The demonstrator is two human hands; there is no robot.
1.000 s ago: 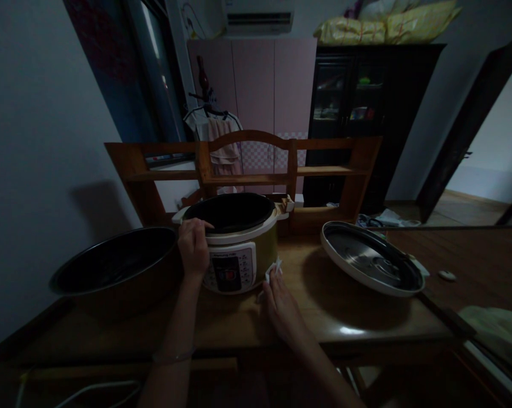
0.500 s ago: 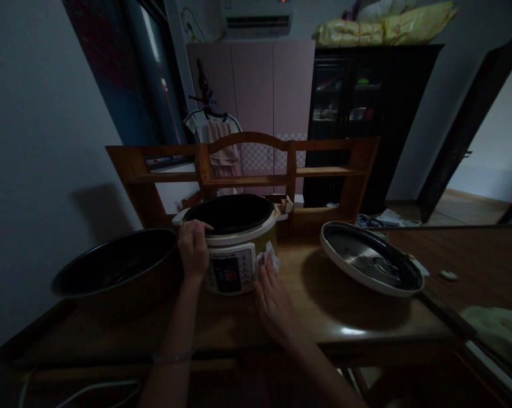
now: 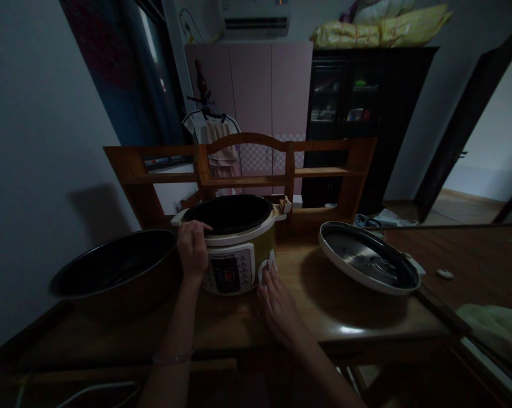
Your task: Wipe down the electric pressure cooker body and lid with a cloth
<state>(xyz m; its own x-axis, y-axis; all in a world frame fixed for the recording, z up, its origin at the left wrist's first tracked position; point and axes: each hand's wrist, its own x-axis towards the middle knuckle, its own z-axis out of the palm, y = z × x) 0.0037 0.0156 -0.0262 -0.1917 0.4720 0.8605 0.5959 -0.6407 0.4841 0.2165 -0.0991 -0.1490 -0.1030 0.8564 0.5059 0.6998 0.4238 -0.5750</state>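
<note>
An open electric pressure cooker [image 3: 238,249] with a white control panel and olive body stands on the wooden table [image 3: 307,306]. My left hand [image 3: 191,249] is closed over its front left rim. My right hand [image 3: 276,297] presses a small white tissue [image 3: 267,265] against the cooker's right side, fingers laid flat over it. The cooker's lid [image 3: 368,258] lies upside down on the table to the right.
A large dark inner pot [image 3: 115,272] rests at the left of the table. A wooden shelf rack [image 3: 247,170] stands behind the cooker. Cupboards and a dark cabinet line the far wall. A doorway opens at the right.
My right hand slid the tissue up and left on the cooker's side, then back down slightly. My left hand stayed on the rim.
</note>
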